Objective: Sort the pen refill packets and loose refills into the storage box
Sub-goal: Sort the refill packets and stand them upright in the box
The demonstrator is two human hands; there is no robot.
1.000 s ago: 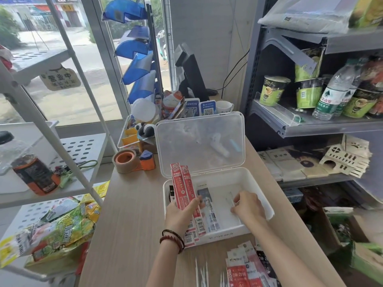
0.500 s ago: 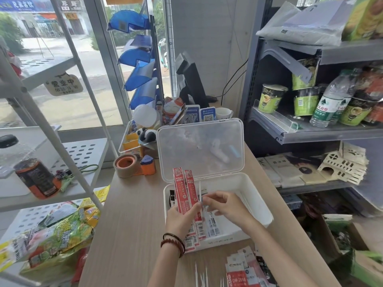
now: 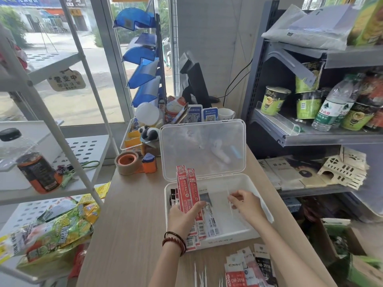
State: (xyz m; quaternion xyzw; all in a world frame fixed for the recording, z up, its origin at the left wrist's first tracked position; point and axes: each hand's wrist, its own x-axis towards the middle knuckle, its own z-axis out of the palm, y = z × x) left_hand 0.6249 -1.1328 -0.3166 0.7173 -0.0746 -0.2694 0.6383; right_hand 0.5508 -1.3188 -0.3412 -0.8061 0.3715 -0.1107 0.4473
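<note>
Nearest, loose refills [image 3: 200, 275] and a fan of packets [image 3: 248, 268] lie on the table [image 3: 132, 224], unsorted. Beyond, the left hand [image 3: 182, 216] grips two red packets [image 3: 186, 189] standing at the left side of the storage box [image 3: 228, 240]; the right hand [image 3: 246, 204] pinches a thin refill [image 3: 228, 194] over its middle. A few white packets [image 3: 211, 220] lie inside, so roughly half seems left

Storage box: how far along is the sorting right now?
Partly done. A few white packets already lie in the storage box. The left hand holds red packets upright at its left side; the right hand pinches a loose refill over it. A packet pile and loose refills wait on the table.
</note>
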